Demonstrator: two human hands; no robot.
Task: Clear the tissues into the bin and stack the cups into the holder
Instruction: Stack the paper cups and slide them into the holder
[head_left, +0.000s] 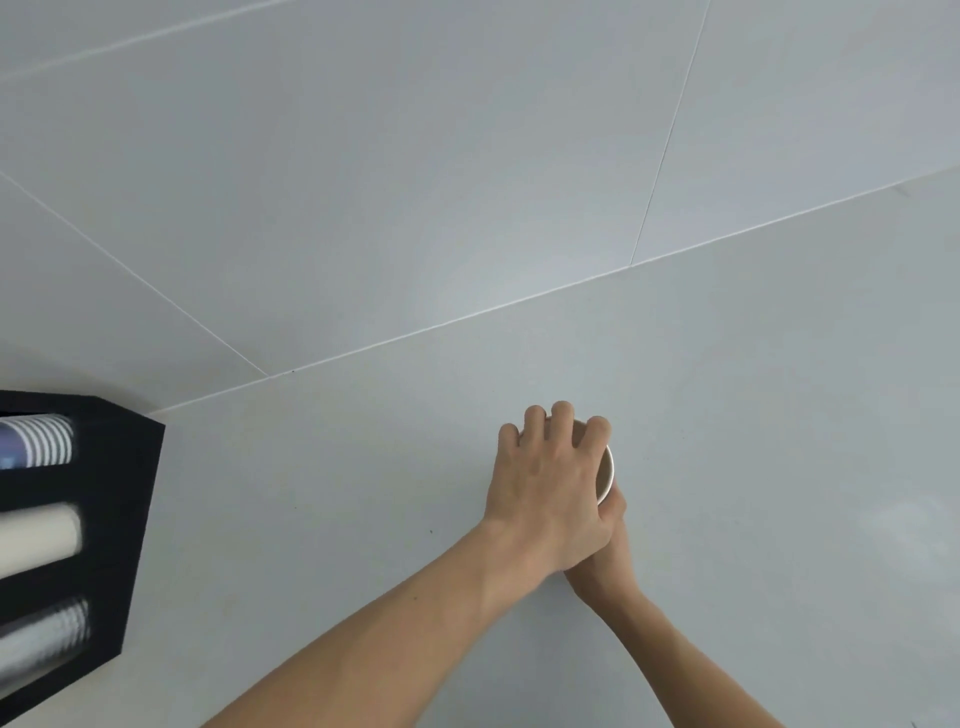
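Far left of the cup (605, 470), gripped by both left hand (545, 488) and right hand (605, 551), the holder (104, 467) was seen.

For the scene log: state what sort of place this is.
Probably a drinks or pantry counter, though little shows. A plain pale countertop meets large pale wall panels; a black holder at the left keeps stacked cups lying sideways. Both hands, left hand uppermost, grasp a paper cup.

Cup (605, 470) mostly hidden under left hand (545, 493); right hand (610, 551) largely covered; holder (111, 499) cut off, blurred.
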